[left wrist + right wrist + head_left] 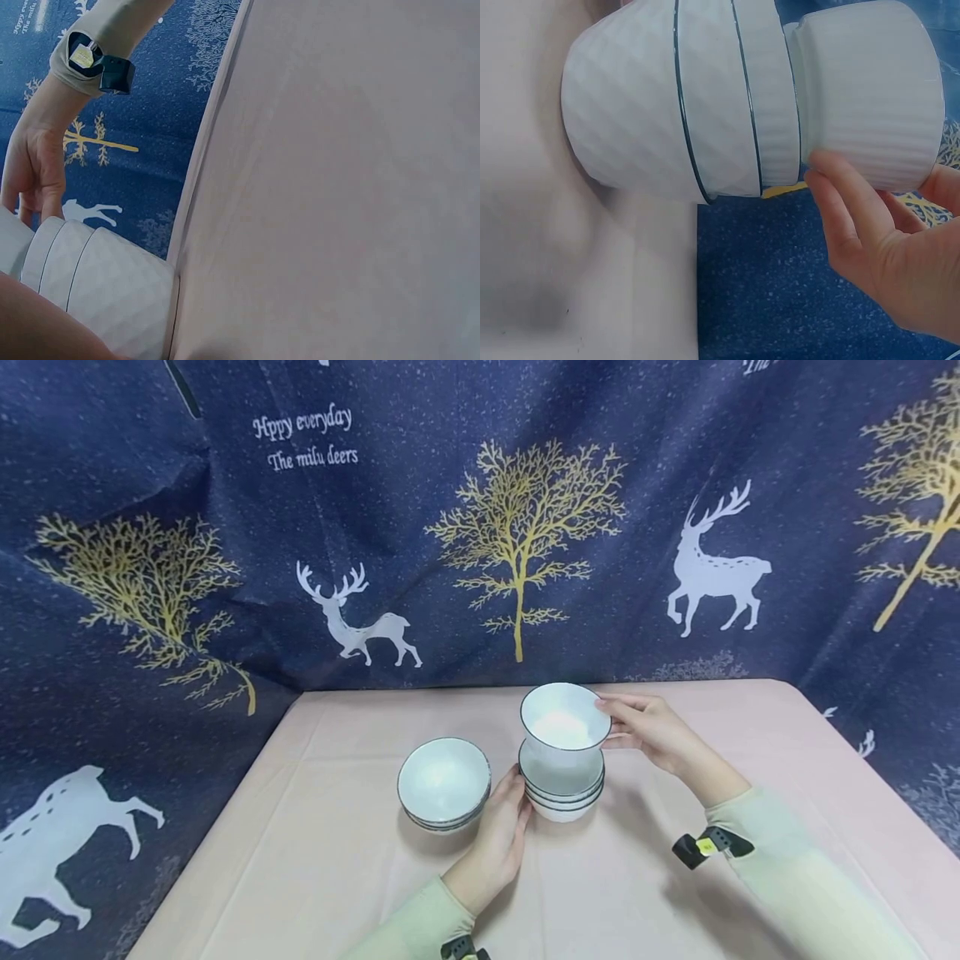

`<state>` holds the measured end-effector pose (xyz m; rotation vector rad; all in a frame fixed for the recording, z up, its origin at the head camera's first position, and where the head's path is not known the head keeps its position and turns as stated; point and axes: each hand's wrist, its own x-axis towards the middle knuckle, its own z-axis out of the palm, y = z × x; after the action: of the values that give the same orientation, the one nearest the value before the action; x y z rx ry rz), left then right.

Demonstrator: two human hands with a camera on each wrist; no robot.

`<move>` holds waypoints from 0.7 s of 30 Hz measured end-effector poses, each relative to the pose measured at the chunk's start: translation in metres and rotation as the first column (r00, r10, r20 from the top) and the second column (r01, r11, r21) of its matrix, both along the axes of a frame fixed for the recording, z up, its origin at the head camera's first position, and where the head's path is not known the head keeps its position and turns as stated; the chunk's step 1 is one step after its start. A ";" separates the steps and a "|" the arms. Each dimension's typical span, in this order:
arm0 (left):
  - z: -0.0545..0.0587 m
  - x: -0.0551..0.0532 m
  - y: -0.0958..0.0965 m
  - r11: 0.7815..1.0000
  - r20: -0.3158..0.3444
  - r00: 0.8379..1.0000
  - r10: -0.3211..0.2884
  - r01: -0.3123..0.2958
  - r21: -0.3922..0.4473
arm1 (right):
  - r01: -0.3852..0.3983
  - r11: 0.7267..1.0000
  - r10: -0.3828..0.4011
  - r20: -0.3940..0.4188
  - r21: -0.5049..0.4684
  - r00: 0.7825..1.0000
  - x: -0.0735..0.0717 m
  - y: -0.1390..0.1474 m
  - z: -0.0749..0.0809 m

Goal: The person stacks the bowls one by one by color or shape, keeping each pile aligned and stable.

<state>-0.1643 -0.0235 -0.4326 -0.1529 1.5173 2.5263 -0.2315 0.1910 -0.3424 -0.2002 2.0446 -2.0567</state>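
My right hand [648,731] pinches a white bowl [558,710] with a dark rim, thumb at the lip and fingers below its side. This bowl is tilted above a stack of similar white bowls [564,808]. In the right wrist view, the fingertips [829,169] are beside the ribbed bowl's base and the topmost stacked bowl [769,97]. Against the stack's left side rests my left hand [498,831], its fingers extended along the bowls. The left wrist view shows the stack's faceted lowest bowl [120,289], partly behind the left hand.
A second, lower stack of white bowls [444,781] stands just left of my left hand. Pale pink cloth covers the table [315,860]. Behind it hangs a dark blue curtain [465,610] printed with deer and trees.
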 end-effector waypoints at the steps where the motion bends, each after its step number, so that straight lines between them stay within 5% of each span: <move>1: 0.000 0.000 0.000 1.000 -0.003 1.000 0.001 -0.001 0.001 | -0.002 1.000 0.002 0.001 0.003 1.000 0.000 0.000 0.000; 21: 0.001 0.000 -0.001 1.000 -0.003 1.000 -0.009 0.009 -0.003 | -0.018 0.997 0.019 -0.021 0.074 1.000 0.007 -0.009 0.000</move>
<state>-0.1641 -0.0250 -0.4318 -0.1421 1.5202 2.5182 -0.2241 0.1819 -0.3423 -0.2282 2.1188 -1.9729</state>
